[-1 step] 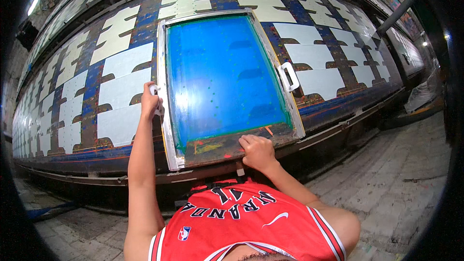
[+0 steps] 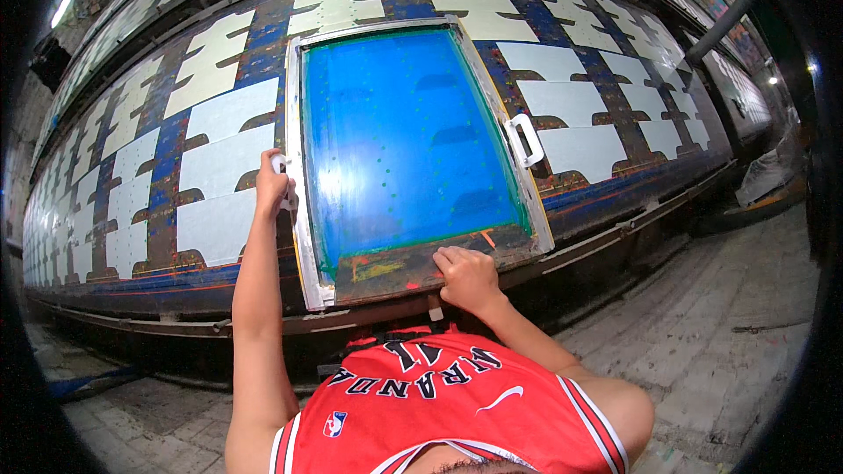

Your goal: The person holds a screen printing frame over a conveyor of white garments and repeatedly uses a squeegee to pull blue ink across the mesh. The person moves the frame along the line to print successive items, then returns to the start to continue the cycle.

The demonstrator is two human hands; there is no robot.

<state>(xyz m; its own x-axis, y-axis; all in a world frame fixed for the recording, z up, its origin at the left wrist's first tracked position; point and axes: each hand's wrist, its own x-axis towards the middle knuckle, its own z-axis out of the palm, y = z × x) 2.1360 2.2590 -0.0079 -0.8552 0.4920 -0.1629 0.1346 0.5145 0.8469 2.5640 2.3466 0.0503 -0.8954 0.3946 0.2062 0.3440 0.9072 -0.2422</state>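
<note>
While the left hand (image 2: 272, 181) closes its fingers around the white handle (image 2: 280, 163) on the near-left side of the work, the framed blue screen (image 2: 399, 136) lies just to the right of those fingers, stretching away from the person over the long table (image 2: 266, 26). The right hand (image 2: 468, 278) is at the screen's lower end, its fingers bent over the dark bottom strip (image 2: 379, 272); whether they truly clamp the edge or only rest on it cannot be told, since the underside is hidden. Up and to the right of the right fingers, a second white handle (image 2: 526, 140) sits on the opposite side of the frame, with no hand on it. Beyond the left fingers, on their outer side, pale cut-out sheets (image 2: 226, 151) lie in rows on the table, and more pale sheets (image 2: 575, 151) lie past the second handle. Below both sets of fingers, a metal rail (image 2: 180, 325) runs along the near edge of the table. The step in hand looks like steadying or setting the frame squarely in place. As a judgement, a shift from here calls for the two hands acting together, the left keeping firm hold of its handle and the right guiding the lower end, so that the frame does not twist or drag over the sheets.
</note>
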